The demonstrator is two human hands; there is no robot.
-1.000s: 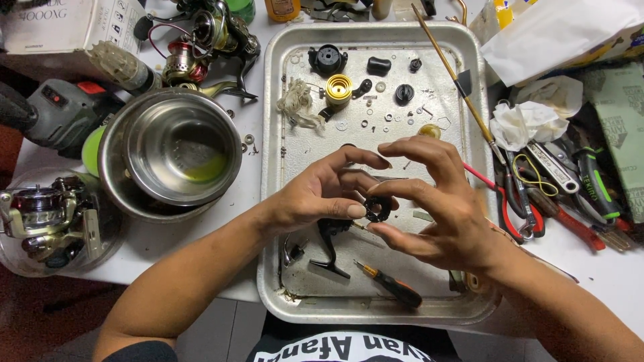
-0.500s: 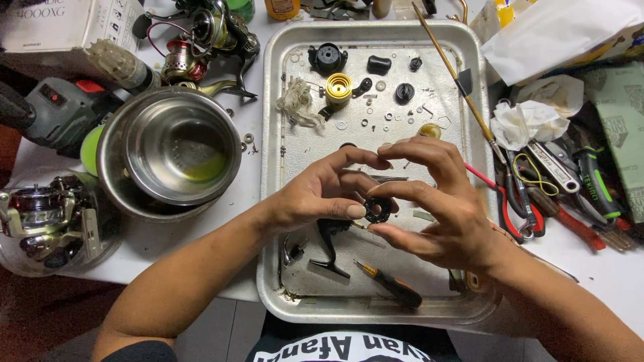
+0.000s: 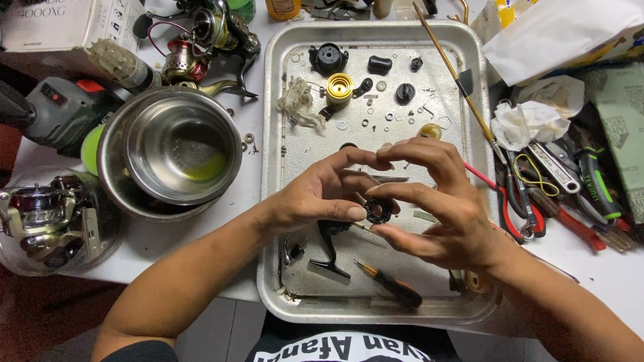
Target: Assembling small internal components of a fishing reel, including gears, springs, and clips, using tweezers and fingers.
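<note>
Left hand (image 3: pixel 322 194) and right hand (image 3: pixel 436 208) together pinch a small black ring part (image 3: pixel 378 210) over the metal tray (image 3: pixel 275 134); likely fitting it, needing fine alignment.

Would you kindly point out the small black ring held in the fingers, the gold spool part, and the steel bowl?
small black ring (image 3: pixel 378 210), head view, on its toothed face between the fingertips.
gold spool part (image 3: pixel 339 88), head view, on its ridged top.
steel bowl (image 3: pixel 137 127), head view, on its left rim.
</note>
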